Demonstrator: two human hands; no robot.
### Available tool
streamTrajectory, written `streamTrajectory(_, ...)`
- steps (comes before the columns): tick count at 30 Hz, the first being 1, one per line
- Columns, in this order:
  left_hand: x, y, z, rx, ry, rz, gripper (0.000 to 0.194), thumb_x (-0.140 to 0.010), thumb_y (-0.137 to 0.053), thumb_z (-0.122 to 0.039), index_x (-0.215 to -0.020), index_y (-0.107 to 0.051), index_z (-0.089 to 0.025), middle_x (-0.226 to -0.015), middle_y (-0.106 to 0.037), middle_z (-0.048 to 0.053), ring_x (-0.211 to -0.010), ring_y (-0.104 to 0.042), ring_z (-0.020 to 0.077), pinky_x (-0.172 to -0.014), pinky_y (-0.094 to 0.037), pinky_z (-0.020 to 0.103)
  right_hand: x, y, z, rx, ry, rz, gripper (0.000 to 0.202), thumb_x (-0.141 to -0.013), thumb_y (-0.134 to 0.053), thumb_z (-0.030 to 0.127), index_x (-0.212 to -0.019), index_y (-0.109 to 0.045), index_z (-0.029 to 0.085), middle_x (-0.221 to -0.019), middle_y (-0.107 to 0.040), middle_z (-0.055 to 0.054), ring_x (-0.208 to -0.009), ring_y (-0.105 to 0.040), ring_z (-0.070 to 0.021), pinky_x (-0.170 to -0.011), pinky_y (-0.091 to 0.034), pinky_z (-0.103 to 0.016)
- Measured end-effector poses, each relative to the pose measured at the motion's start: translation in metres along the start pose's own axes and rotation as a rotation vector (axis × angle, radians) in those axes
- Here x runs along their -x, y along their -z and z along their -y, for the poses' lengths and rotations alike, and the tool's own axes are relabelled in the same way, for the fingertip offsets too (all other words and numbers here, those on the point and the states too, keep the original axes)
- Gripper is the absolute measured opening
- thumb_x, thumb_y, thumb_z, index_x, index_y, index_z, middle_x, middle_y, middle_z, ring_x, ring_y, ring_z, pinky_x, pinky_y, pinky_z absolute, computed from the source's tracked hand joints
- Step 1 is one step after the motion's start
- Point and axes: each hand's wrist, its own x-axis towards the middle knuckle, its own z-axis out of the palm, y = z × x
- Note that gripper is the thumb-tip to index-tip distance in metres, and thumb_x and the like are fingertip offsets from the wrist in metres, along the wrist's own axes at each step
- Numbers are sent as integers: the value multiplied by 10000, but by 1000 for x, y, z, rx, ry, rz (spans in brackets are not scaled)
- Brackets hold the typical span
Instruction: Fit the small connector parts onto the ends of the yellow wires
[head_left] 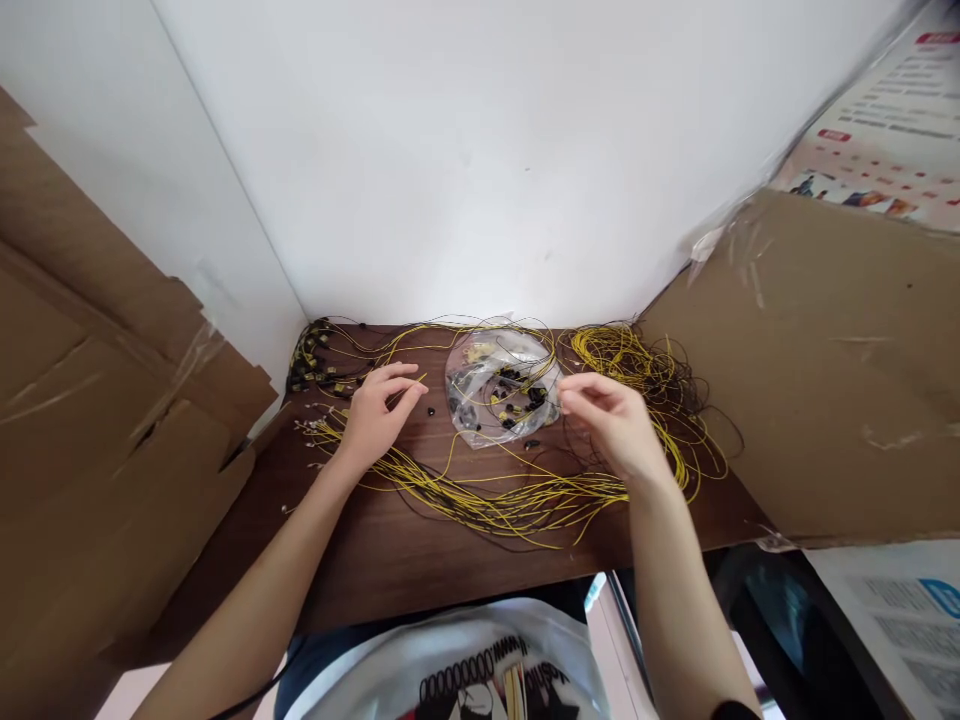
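Note:
My left hand (377, 412) is above the left of the table, thumb and index finger closed on a yellow wire (421, 379) whose tip sticks out past them. Right of the plastic bag, my right hand (611, 418) pinches with thumb and index finger; what lies between the fingertips is too small to make out. Between the hands lies the clear plastic bag (466, 432), with small black and yellow parts (514, 400) in it. A bundle of yellow and black wires (495, 505) stretches across the table in front of the bag.
Tangled yellow and black wires (626, 362) pile up at the back right. Wires with black connectors (309, 365) lie at the back left. Cardboard sheets (840, 380) and a white wall (480, 180) enclose the brown table (390, 575).

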Motion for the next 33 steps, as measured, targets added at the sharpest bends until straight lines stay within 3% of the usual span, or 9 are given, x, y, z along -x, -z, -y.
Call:
streamTrajectory(4,3,-5,-3,-28,14,-54,224,-819,-530,-317,-764,-707,-190,-825,-634,50,-853,-550,186,-800,-397,301,-30,-33,-26,269,101,102,130,-745,-624,253,-821,-655,152,-790,-655,-46,-684,-578,-152,-640,-451,-274)
streamTrajectory(8,2,-6,-7,182,116,-33,197,-787,-573,-312,-738,-704,-174,-793,-627,43,-763,-545,159,-664,-392,253,-48,-53,-46,555,175,108,88,-759,-566,154,-787,-649,152,-757,-667,-39,-649,-584,-153,-653,-440,-277)
streamTrajectory(12,1,-6,-11,547,353,-13,203,-748,-619,-331,-766,-694,-143,-680,-598,28,-582,-482,105,-534,-351,225,-43,-62,-48,606,306,162,106,-766,-546,107,-797,-634,158,-768,-654,-32,-659,-572,-147,-637,-424,-252)
streamTrajectory(16,1,-7,-17,737,439,14,228,-717,-654,-332,-795,-683,-119,-634,-551,15,-523,-448,78,-484,-333,210,-33,-64,-50,637,385,291,113,-762,-535,75,-763,-603,165,-767,-622,-26,-670,-548,-141,-628,-405,-235)
streamTrajectory(24,6,-12,-21,652,452,62,245,-717,-653,-347,-789,-686,-115,-633,-576,24,-514,-458,81,-488,-355,213,-24,-71,-63,710,456,325,166,-736,-536,32,-774,-595,182,-775,-602,-34,-776,-530,-181,-700,-413,-268)
streamTrajectory(30,7,-15,-17,578,413,70,246,-729,-638,-353,-783,-687,-118,-629,-585,25,-525,-472,88,-506,-383,211,-23,-75,-63,636,476,324,230,-753,-556,23,-891,-613,198,-985,-654,-36,-924,-524,-207,-838,-424,-320)
streamTrajectory(33,9,-17,-14,453,376,84,259,-743,-619,-362,-817,-682,-122,-673,-606,37,-547,-492,104,-491,-400,212,-23,-75,-63,664,480,323,223,-766,-562,37,-920,-616,189,-998,-647,-47,-935,-521,-210,-861,-413,-335)
